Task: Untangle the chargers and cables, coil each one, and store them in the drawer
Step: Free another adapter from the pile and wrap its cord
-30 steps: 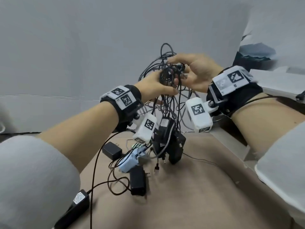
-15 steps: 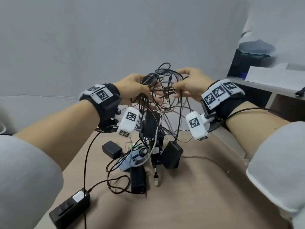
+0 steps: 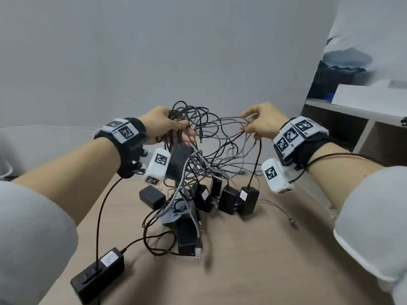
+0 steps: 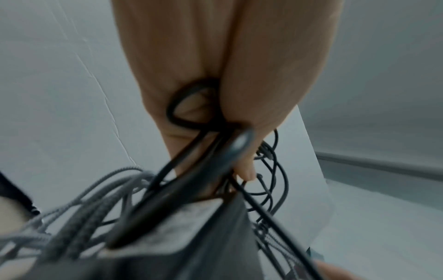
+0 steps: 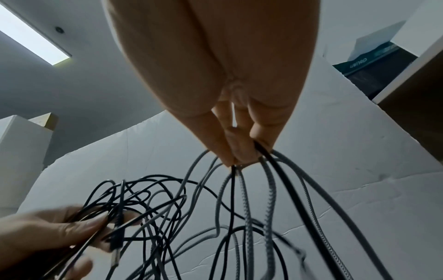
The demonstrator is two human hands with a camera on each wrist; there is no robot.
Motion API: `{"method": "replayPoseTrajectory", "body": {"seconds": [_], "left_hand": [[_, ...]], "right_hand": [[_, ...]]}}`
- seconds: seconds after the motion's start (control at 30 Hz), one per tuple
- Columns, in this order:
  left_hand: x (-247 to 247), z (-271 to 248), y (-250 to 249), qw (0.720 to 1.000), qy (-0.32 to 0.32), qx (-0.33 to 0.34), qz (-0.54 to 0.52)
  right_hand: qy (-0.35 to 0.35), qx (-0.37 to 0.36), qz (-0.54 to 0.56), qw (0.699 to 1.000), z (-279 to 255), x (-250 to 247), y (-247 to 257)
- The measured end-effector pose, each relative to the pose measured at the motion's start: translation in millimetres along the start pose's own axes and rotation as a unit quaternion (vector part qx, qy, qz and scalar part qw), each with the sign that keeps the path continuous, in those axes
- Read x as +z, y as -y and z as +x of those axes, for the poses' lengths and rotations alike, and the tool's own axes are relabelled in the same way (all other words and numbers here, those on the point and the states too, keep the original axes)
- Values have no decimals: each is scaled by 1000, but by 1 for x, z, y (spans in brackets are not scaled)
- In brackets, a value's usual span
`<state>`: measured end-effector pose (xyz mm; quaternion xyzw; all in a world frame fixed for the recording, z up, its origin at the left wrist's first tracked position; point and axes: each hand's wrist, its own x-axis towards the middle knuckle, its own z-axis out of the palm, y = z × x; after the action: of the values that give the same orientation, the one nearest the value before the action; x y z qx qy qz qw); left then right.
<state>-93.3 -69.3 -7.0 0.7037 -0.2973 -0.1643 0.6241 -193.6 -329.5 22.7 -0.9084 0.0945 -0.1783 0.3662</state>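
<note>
A tangle of black and grey braided cables (image 3: 211, 137) hangs in the air between my two hands above the tan table (image 3: 253, 265). My left hand (image 3: 169, 125) grips a bunch of black cables (image 4: 191, 121) at the tangle's left side. My right hand (image 3: 256, 126) pinches several grey braided and black strands (image 5: 251, 170) at its right side. Several black charger bricks (image 3: 229, 199) dangle or rest on the table under the tangle. A long black power adapter (image 3: 98, 275) lies at the near left, its cable running up towards the tangle. No drawer shows in any view.
A grey wall stands behind the table. A white shelf unit (image 3: 361, 113) with a white box on top is at the right. A loose thin cable end (image 3: 291, 223) lies on the table near my right forearm.
My hands have moved apart and lower, stretching the tangle wider. The charger bricks have come down closer to the table.
</note>
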Motion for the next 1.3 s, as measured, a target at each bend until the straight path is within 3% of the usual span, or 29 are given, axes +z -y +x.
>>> {"method": "replayPoseTrajectory", "body": {"seconds": [0.07,0.17,0.23,0.33,0.47,0.53,0.6,0.67,0.73,0.9,1.03,1.13,1.3], "left_hand": [[2,-2,0,994,-24,-7,104],[3,-5,-1,952,-62,-30,300],[5,-8,-2,944,-65,-44,320],[10,-14,-4,950,-1,-75,302],[24,-27,-17,923,137,-146,329],[28,-29,-29,900,155,-150,380],[30,-26,-43,888,100,-91,440],[33,-19,-55,884,-10,-3,468],[42,-10,-58,885,-69,69,455],[64,4,-44,942,-41,146,298],[50,2,-39,979,-27,135,150],[36,1,-39,987,-66,121,79],[15,3,-34,982,-140,79,100]], "right_hand": [[-31,-2,15,999,3,2,-2],[-60,-4,20,998,6,4,-3],[-63,-15,21,998,5,3,-2],[-83,-44,37,995,3,0,5],[-114,-91,85,986,4,-5,19],[-119,-112,94,982,4,-9,27],[-109,-129,111,979,2,-12,36],[-83,-146,138,976,-4,-14,46],[-51,-165,162,972,-11,-13,56],[-29,-198,194,960,-18,-14,67],[-66,-188,107,974,-14,-21,54],[-69,-144,-2,987,-6,-18,38],[-6,-127,-100,987,-8,-3,32]]}}
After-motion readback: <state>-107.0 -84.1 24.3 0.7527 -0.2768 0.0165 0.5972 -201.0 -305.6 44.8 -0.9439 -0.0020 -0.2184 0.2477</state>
